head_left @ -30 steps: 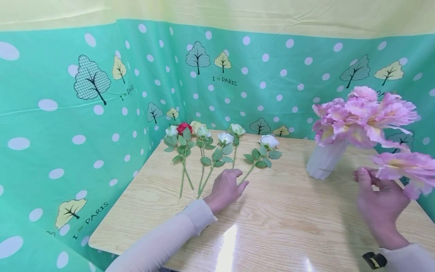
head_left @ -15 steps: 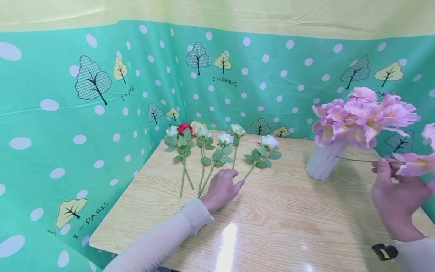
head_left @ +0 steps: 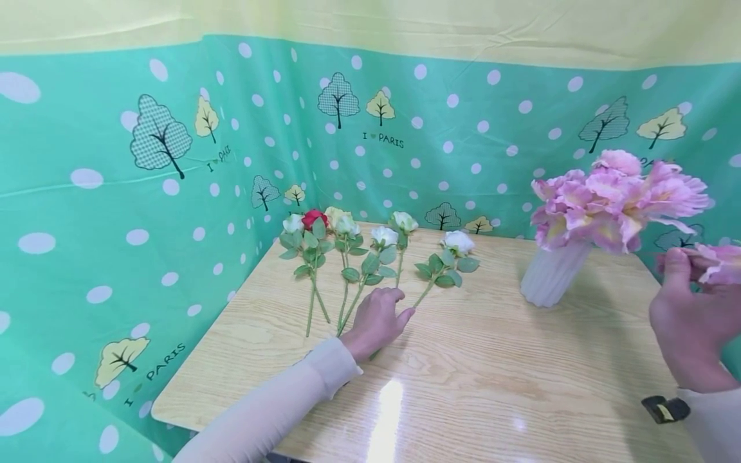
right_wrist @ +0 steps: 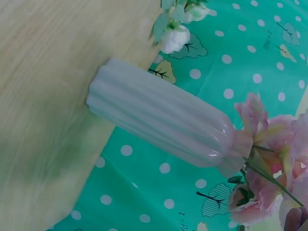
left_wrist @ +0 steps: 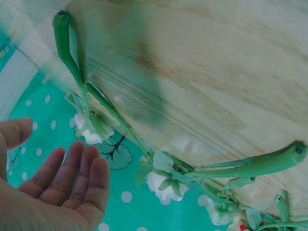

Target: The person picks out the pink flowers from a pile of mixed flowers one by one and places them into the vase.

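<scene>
My left hand [head_left: 377, 323] hovers low over the table among the rose stems. In the left wrist view its fingers [left_wrist: 94, 185] are relaxed with nothing between them. Nearest to it are a white rose [head_left: 458, 242] on the right and another white rose [head_left: 384, 236] ahead. At the right edge, my right hand [head_left: 691, 325] pinches an artificial pink flower [head_left: 722, 263], partly cut off by the frame. Left of that hand stands a ribbed white vase [head_left: 551, 276] filled with pink flowers [head_left: 619, 202]. Only fingertips [right_wrist: 294, 219] of the right hand show in its wrist view, by a thin stem.
More roses lie toward the back left: a red one [head_left: 314, 218], a cream one [head_left: 336, 215] and several whitish ones. The wooden table [head_left: 492, 379] meets a green dotted curtain [head_left: 451, 154] behind and on the left.
My right hand has moved right and slightly up, away from the vase, carrying the pink flower partly out of the head view. The left hand has shifted slightly left.
</scene>
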`<move>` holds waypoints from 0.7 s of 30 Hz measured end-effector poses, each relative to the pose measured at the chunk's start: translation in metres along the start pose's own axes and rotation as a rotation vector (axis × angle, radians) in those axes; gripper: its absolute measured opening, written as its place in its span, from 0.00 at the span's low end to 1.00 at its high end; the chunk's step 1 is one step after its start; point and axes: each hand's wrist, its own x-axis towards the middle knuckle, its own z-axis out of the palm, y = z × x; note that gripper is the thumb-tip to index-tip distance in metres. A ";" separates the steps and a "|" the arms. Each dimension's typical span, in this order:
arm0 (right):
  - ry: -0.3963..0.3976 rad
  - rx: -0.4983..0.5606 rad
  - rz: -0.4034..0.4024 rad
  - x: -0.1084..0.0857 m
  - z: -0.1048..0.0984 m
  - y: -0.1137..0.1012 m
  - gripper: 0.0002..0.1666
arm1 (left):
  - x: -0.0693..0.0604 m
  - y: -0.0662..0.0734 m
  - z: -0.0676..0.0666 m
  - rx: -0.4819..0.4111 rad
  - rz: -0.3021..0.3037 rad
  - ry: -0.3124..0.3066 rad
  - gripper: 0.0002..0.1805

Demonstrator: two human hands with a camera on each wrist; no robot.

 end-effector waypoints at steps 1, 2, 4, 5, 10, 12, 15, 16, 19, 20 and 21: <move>0.000 0.005 -0.019 0.002 0.001 -0.001 0.11 | 0.000 0.000 0.000 -0.002 -0.001 -0.003 0.20; 0.002 0.019 -0.024 0.003 0.001 -0.003 0.10 | 0.000 0.000 0.000 -0.003 -0.003 -0.005 0.20; 0.006 0.047 -0.032 0.005 0.003 -0.006 0.11 | 0.000 0.001 0.000 -0.006 -0.007 -0.008 0.20; 0.010 0.061 -0.015 0.006 0.004 -0.007 0.09 | -0.001 0.000 0.000 -0.006 -0.009 -0.008 0.20; 0.031 0.046 0.073 0.008 0.008 -0.010 0.07 | 0.000 0.000 0.001 -0.001 -0.012 -0.004 0.20; 0.031 0.033 0.063 0.008 0.010 -0.010 0.12 | 0.000 -0.001 0.002 0.003 -0.013 -0.001 0.20; 0.030 0.022 0.051 0.009 0.013 -0.012 0.20 | 0.001 -0.001 0.002 0.008 -0.015 0.003 0.20; 0.024 0.016 0.051 0.010 0.013 -0.012 0.23 | 0.001 -0.001 0.002 0.010 -0.015 0.004 0.20; 0.008 0.005 0.086 0.012 0.016 -0.014 0.31 | 0.000 -0.001 0.002 0.008 -0.014 0.006 0.20; 0.005 0.014 0.087 0.013 0.017 -0.013 0.33 | 0.000 0.000 0.002 0.007 -0.013 0.006 0.20; -0.001 0.001 0.096 0.014 0.018 -0.013 0.35 | 0.000 0.000 0.002 0.007 -0.011 0.007 0.20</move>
